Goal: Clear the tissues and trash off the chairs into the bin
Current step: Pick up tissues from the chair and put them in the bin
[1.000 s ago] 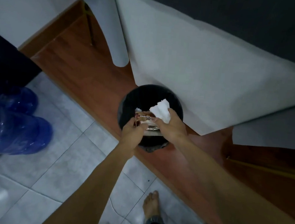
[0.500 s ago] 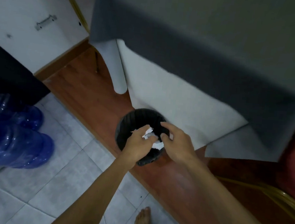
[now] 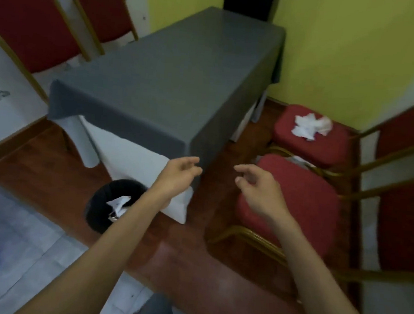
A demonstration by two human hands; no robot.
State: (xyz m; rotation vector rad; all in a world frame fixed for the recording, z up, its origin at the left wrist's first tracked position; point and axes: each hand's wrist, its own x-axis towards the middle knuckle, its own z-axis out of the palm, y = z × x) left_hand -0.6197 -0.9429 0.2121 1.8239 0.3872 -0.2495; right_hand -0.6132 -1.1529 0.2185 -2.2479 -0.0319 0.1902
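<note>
Red chairs, two near (image 3: 295, 197) (image 3: 312, 138), white tissues (image 3: 312, 126) perhaps three, both hands (image 3: 178, 173) (image 3: 261, 186) empty

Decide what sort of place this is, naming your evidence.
Probably a function or meeting room: red padded banquet chairs with gold frames, a long table under grey cloth, a small black bin beside it.

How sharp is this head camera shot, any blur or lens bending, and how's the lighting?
Head view: soft with motion blur throughout, the left hand and right hand smeared; wide-angle bending curves the chair frames at the right edge; dim, even light, no glare; the tissues on the far chair read only as a white clump.
</note>
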